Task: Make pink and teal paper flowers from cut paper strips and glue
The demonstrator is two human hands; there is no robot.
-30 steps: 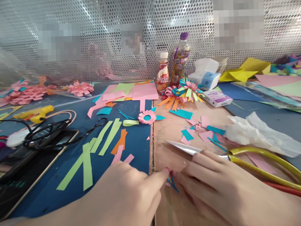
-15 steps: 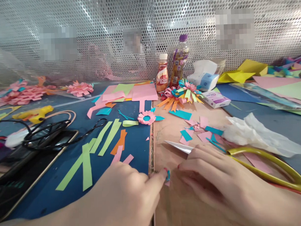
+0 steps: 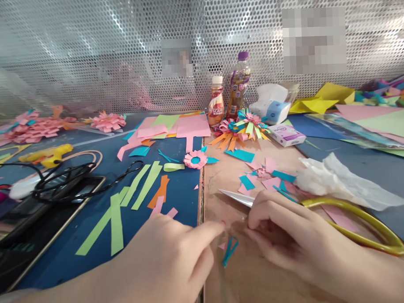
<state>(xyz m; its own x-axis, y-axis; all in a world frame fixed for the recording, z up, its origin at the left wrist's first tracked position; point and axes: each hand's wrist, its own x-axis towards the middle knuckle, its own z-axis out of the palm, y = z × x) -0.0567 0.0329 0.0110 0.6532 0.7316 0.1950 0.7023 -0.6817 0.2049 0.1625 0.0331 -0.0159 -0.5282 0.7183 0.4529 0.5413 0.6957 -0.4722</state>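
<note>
My left hand (image 3: 169, 258) rests on the table's near edge with its index finger stretched toward the right. The fingertip touches the brown board (image 3: 229, 181) and holds nothing. My right hand (image 3: 284, 237) lies opposite with its fingers curled in, nothing visible in them. It rests over the blade of the yellow-handled scissors (image 3: 357, 221). A folded teal paper strip (image 3: 230, 251) lies loose on the board between the two hands, just below the fingertips, beside a tiny pink scrap (image 3: 221, 246).
Green, orange and pink paper strips (image 3: 137, 189) lie on the blue mat. Farther off are a small pink flower (image 3: 195, 159), a multicolour paper flower (image 3: 244, 125), two bottles (image 3: 215, 102), a tissue pack (image 3: 273, 105) and crumpled white tissue (image 3: 338, 180). A phone with black cables (image 3: 47, 192) and a yellow glue gun (image 3: 53, 154) lie left.
Both hands were pinching the teal strip between their fingertips; now it lies loose on the board. My right hand has drawn back and curled its fingers.
</note>
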